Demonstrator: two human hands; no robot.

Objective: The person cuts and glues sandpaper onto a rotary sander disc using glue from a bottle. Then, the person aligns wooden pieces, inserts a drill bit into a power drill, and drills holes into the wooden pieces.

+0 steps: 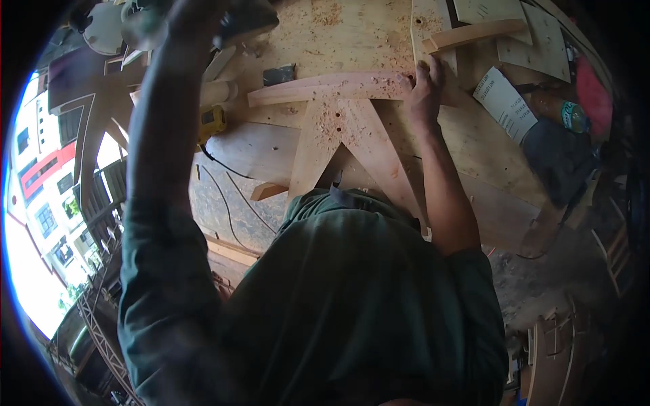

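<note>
Head view, looking straight down over the person's chest in a dark green shirt [352,304]. The right hand [423,91] lies flat on a wooden frame [338,122], palm down at the right end of its crossbar, fingers [428,69] spread a little and pressing on the wood, not wrapped around anything. The frame lies on the bench [474,155]: one long crossbar runs left to right, and two legs fan out from its middle toward the person, forming an upside-down V. Sawdust and small drilled holes show where the legs meet the bar.

The left hand [193,17] is raised at the top edge, blurred; it touches a dark tool [247,20], but I cannot tell whether its fingers are closed on it.

Left of the frame sits a yellow tool [212,122] with a black cord [227,172] trailing off the bench edge. Beyond the right hand lie more cut boards [521,34]. To the right are a printed paper [504,101], a bottle [558,111] and a red cloth [594,91]. Buildings show far below at the left.
</note>
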